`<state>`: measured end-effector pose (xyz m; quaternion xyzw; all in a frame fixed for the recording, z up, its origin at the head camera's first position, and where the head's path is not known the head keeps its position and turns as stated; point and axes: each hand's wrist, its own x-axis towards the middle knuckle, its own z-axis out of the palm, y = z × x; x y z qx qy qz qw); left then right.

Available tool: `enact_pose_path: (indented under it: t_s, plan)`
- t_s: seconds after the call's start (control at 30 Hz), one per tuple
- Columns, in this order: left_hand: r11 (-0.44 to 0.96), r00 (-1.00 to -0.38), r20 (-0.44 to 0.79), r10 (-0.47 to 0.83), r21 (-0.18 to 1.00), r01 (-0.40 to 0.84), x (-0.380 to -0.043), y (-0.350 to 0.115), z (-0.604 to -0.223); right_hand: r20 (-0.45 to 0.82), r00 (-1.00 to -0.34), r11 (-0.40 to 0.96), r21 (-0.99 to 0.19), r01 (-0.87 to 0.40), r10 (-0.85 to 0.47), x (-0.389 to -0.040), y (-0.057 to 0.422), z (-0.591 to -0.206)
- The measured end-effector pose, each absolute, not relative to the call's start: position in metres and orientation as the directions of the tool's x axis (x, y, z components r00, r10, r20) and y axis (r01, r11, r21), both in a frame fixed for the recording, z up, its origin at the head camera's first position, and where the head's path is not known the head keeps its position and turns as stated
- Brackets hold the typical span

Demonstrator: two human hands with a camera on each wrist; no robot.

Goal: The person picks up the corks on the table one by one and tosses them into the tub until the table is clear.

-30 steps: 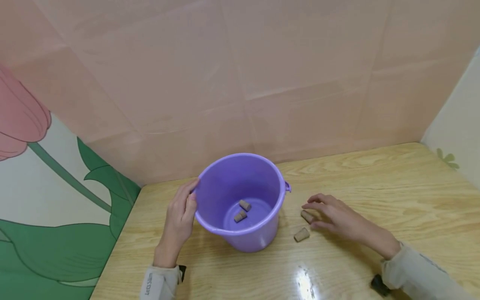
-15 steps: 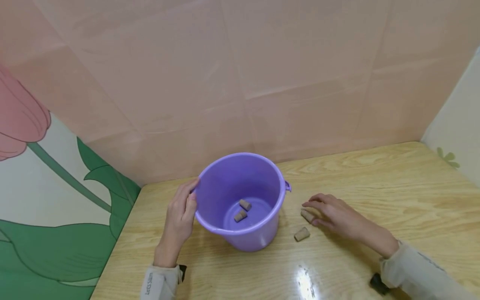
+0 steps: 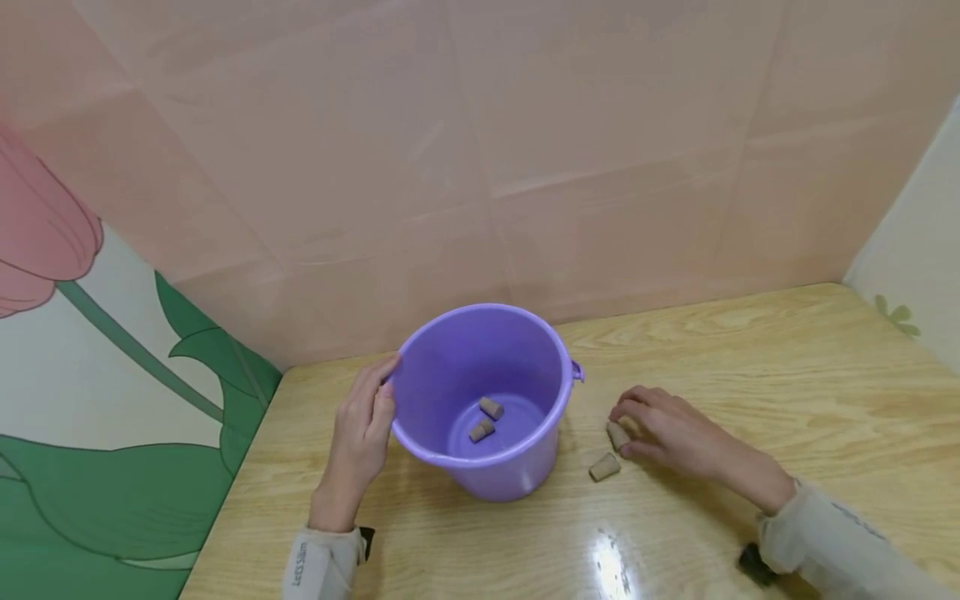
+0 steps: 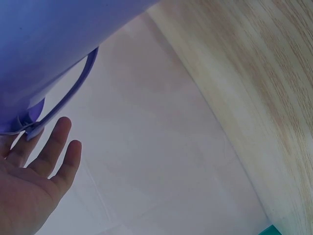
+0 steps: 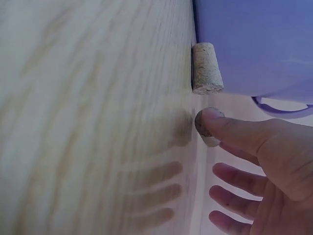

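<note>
A purple bucket (image 3: 504, 483) stands on the wooden table, its mouth tipped towards me. My left hand (image 3: 360, 433) grips its rim on the left; in the left wrist view, that hand's (image 4: 34, 181) outer fingers spread beside the bucket handle (image 4: 73, 88). Two corks, an upper one (image 3: 491, 407) and a lower one (image 3: 482, 430), lie on the bucket's floor. Right of the bucket, my right hand (image 3: 667, 429) pinches a cork (image 3: 618, 436) between thumb and forefinger, low over the table. Another cork (image 3: 604, 467) lies just beside it, on its side in the right wrist view.
The wooden table (image 3: 750, 358) runs back to a pinkish sheet (image 3: 480, 167) hung behind the bucket. A flower mural (image 3: 112, 492) covers the wall at the left, and a pale wall (image 3: 915, 275) borders the table on the right.
My right thumb and forefinger have closed on the cork, which has turned slightly and shifted a little to the right. The left hand and bucket have stayed in place.
</note>
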<state>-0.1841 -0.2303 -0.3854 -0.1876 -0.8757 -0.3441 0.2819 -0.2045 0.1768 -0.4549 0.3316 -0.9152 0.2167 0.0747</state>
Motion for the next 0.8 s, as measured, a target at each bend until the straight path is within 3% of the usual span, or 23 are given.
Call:
enact_pose_path:
  t_s: [0.53,0.8]
  plan:
    - [0.697,-0.785,0.605,0.135,0.505,0.509,-0.183,-0.230,-0.383,0.418,-0.744,0.675,-0.332,-0.659,-0.521,-0.204,0.173,-0.436]
    - [0.693,-0.776,0.615,0.140,0.499,0.521,-0.183,-0.230,-0.385,0.424,-0.772,0.696,-0.356,-0.623,-0.474,-0.204,0.171,-0.424]
